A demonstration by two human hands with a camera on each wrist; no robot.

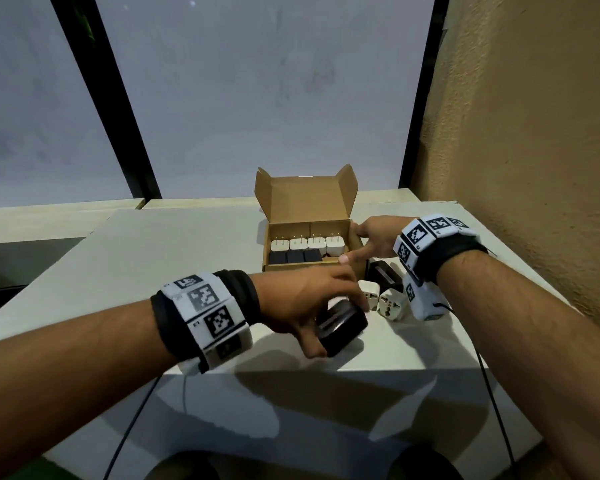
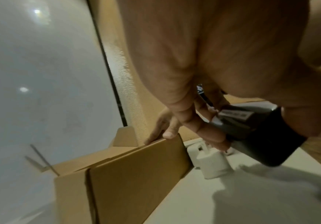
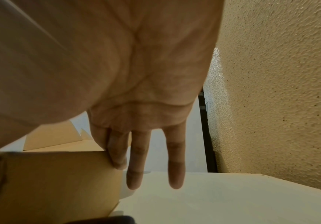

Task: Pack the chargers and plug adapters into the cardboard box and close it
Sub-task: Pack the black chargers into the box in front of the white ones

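Observation:
An open cardboard box point(image 1: 309, 202) stands on the white table with its lid upright. It holds a row of several white chargers point(image 1: 307, 245) and three black chargers point(image 1: 295, 257) in front of them. My left hand point(image 1: 336, 325) grips a black charger point(image 1: 349, 323) just in front of the box; the left wrist view shows the black charger point(image 2: 266, 142) between thumb and fingers point(image 2: 209, 133). My right hand point(image 1: 352, 245) rests with straight fingers point(image 3: 136, 166) along the box's right wall point(image 3: 60, 181). Two white plug adapters point(image 1: 383, 299) and another black charger point(image 1: 385, 273) lie right of the box.
A rough tan wall point(image 1: 534, 133) rises close on the right. Frosted window panes with dark frames point(image 1: 125, 116) stand behind the table. The table's front edge point(image 1: 326, 370) runs just below my left hand. Thin cables point(image 1: 492, 393) hang down the front.

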